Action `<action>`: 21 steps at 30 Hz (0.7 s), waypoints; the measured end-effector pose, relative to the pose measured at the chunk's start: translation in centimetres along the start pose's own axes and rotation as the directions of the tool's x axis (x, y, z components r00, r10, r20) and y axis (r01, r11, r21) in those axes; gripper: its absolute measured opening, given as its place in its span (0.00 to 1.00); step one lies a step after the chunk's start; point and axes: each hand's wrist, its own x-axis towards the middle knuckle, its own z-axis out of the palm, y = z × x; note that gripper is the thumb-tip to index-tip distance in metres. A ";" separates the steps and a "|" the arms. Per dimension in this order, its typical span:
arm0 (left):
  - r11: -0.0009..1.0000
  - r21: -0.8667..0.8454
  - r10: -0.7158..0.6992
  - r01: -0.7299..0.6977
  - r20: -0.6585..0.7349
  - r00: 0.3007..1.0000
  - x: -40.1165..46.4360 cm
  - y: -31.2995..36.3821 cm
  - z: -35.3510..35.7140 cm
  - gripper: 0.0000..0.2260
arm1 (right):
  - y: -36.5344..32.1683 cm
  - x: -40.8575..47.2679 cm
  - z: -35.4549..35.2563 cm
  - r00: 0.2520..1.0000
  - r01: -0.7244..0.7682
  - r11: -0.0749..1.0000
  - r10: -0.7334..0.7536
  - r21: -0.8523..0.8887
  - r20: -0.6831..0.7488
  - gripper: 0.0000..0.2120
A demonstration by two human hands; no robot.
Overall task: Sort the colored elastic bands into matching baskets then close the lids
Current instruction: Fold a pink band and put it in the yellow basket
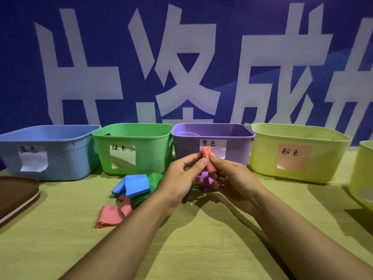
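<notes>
So both hands are up at center frame pinching one pink band (pixel 208 161) between them, left hand (pixel 182 179) and right hand (pixel 232 178) each with thumb and fingers clamped on it, held right in front of the purple basket (pixel 232 150). That's the catch: pink belongs in the yellow basket (pixel 323 158) at right, the one with the pink label, not the purple one it's hovering by. Easy to drop it in the wrong bin just because it's closest, I reckon. Basket color doesn't match the label there either, so going by basket color would throw you off. The rest of the pile sits lower center-left: blue band (pixel 134 185), green band (pixel 155 179), another pink one (pixel 112 215), and a purple band (pixel 205 178) mostly hidden under the hands. Those look tangled, so grabbing one might drag a neighbor along. Blue basket (pixel 60 154) and green basket (pixel 145 154) are at left, a brown lid (pixel 16 190) at the far left edge.
</notes>
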 end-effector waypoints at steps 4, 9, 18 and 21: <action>0.997 0.057 0.061 -0.057 -0.075 0.995 0.0 -0.1 0.5 0.13 | 0.1 0.3 -0.3 0.993 0.069 0.997 -0.072 -0.036 -0.095 0.20; 0.967 0.236 0.142 -0.097 -0.183 0.973 -0.1 -0.8 1.3 0.08 | -0.5 0.1 -0.9 0.920 0.199 0.960 -0.252 -0.195 -0.300 0.22; 0.876 0.448 0.261 -0.180 -0.127 0.957 -0.7 -1.6 2.6 0.09 | -6.0 -0.2 -3.3 0.789 0.214 0.715 -0.528 -0.666 -0.314 0.19; 0.866 0.464 0.270 -0.189 -0.114 0.956 -0.7 -1.7 2.7 0.08 | -9.6 -0.1 -5.7 0.770 0.157 0.644 -0.554 -0.748 -0.316 0.22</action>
